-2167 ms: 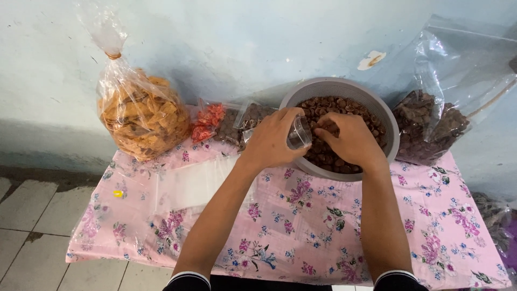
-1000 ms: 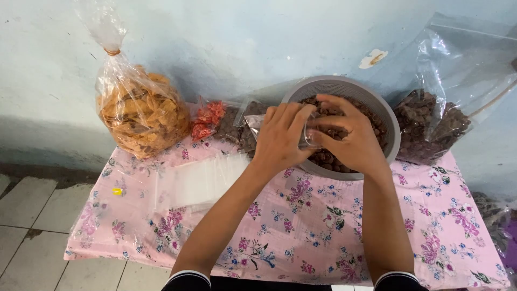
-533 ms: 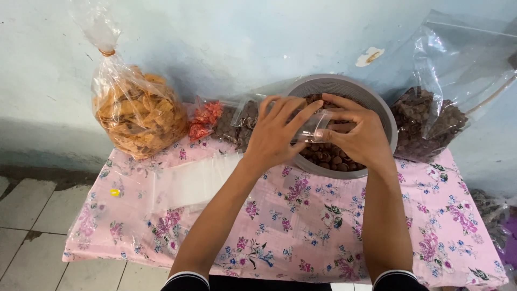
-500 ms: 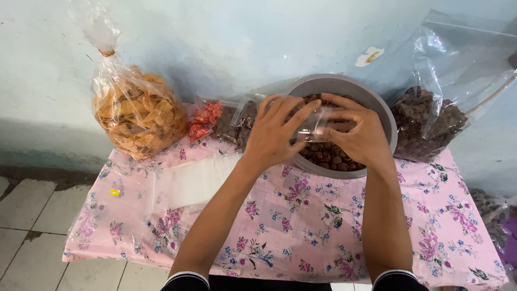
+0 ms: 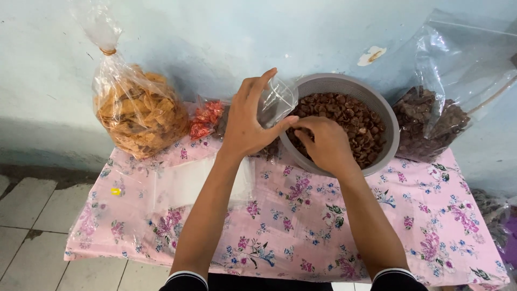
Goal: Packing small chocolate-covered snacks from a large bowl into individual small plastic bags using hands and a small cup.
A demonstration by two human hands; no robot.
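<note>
Against pale blue wall [image 5: 226,37], floral tablecloth [image 5: 301,221]

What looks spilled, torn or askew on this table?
Nothing spilled: the brown snacks stay inside the grey basket. The only oddity is a chipped patch of paint on the wall behind it. The left hand holds a small clear bag intact.

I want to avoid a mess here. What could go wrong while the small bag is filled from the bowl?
1. The left hand holds the small clear bag beside the grey bowl, not over it, so brown snacks carried by the right hand may drop on the floral cloth.
2. The bowl sits close to the large open bag; a push might tip either.
</note>
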